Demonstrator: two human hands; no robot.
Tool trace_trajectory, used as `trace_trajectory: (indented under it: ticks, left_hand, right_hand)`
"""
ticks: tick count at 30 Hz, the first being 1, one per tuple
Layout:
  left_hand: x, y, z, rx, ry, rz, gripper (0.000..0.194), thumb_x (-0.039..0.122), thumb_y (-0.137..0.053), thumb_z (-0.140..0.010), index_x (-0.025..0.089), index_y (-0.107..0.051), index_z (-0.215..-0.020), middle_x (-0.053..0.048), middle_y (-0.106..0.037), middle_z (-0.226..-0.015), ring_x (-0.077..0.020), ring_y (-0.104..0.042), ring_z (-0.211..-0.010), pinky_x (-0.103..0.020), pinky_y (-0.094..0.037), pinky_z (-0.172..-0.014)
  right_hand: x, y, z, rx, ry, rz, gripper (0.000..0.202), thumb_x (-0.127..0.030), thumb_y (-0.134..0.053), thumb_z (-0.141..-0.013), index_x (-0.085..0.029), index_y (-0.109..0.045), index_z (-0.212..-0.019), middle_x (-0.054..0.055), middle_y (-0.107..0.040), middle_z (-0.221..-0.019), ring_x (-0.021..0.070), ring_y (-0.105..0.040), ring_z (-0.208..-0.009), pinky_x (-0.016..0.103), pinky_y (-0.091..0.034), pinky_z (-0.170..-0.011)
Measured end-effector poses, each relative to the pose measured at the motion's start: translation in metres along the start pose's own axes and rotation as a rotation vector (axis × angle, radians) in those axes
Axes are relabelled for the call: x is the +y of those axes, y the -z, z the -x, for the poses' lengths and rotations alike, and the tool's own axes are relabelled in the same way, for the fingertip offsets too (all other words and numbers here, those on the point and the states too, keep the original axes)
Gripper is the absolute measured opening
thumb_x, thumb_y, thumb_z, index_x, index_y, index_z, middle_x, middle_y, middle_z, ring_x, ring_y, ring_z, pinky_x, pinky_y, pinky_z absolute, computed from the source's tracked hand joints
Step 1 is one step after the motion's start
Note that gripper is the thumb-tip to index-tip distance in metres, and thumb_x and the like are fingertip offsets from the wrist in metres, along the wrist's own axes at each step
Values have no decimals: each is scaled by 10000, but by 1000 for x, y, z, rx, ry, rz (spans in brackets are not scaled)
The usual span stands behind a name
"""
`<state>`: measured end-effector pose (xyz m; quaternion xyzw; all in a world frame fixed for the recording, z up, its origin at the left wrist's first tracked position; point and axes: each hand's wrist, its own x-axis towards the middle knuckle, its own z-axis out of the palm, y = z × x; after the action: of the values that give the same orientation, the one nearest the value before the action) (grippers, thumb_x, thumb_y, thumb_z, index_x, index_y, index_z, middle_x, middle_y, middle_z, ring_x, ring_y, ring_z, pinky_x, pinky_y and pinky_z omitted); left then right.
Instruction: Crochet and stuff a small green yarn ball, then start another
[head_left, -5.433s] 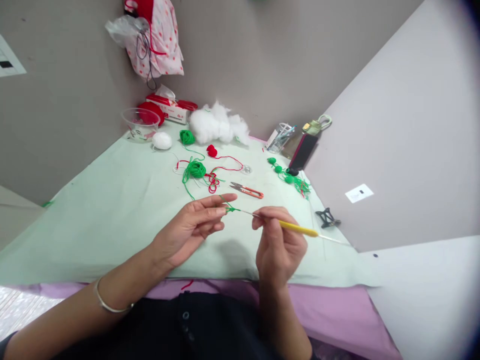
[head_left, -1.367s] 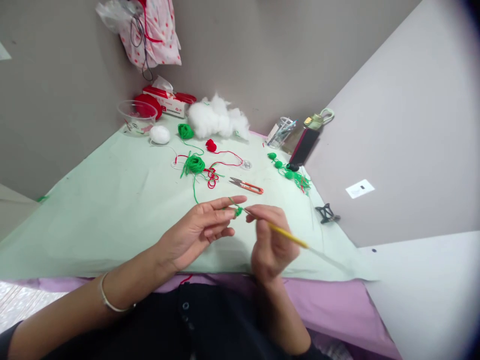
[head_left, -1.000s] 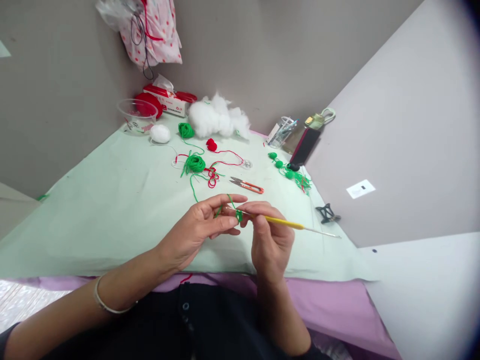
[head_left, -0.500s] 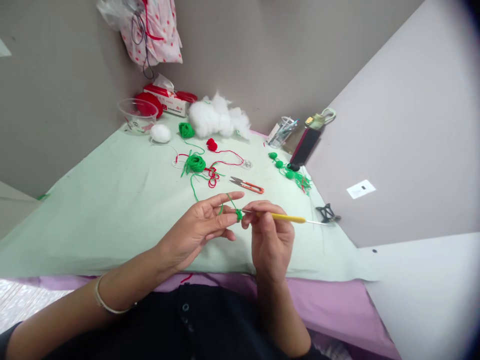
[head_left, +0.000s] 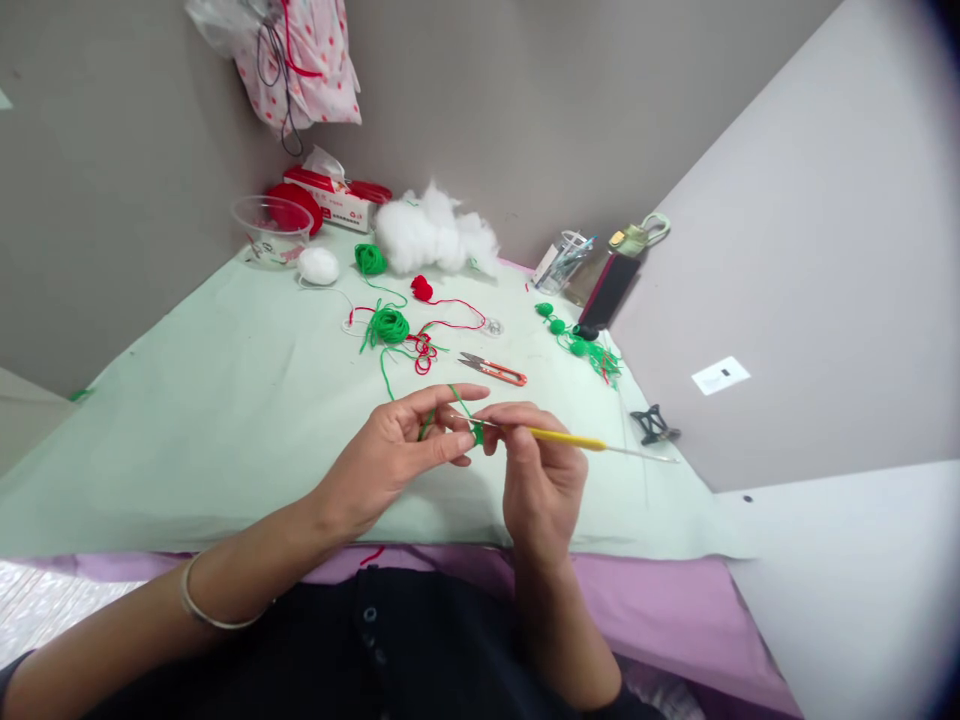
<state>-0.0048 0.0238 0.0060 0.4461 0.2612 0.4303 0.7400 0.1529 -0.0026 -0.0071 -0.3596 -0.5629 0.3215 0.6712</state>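
Observation:
My left hand pinches a small green crochet piece between thumb and fingers. Green yarn runs up over its raised index finger. In my right hand is a crochet hook with a yellow handle, held like a pen. Its thin metal tip points left and lies at the green piece, across the yarn; whether it is through a stitch is too small to tell. Beyond the hands lies a loose green yarn bundle, a strand trailing from it toward my left hand. Orange-handled thread snips rest just past my fingers.
At the back are white stuffing, a tissue box, a clear plastic tub, a white yarn ball and a red yarn piece. On the right stand a pen cup, a phone and green crocheted pieces.
The hook's tip has shifted left past the green piece, and its shaft has tilted slightly. My left hand's lower fingers have curled in. The crochet piece stays pinched.

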Motion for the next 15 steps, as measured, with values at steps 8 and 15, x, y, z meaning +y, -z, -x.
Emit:
trace_trajectory:
  ticks: [8,15]
  left_hand:
    - [4,0,2,67,-21,-26,272,261,-771,-858,275,-788,-1129,26,-601,-807,-116,-601,-811,-232,-504,-795]
    - [4,-3,1,51,200,217,423,292,-808,-828,212,-733,-1237,81,-497,-646,-25,-346,-508,-215,-501,-708]
  right_hand:
    - [-7,4,6,-25,187,255,234,-173,-479,-1031,-237,-697,-1083,40,-734,-930,147,-685,-747,316,-572,-667]
    - [4,-1,12,5,499,658,304,-97,-612,-949,-282,-730,-1159,61,-691,-1018,176,-680,-877,333,-586,-719]
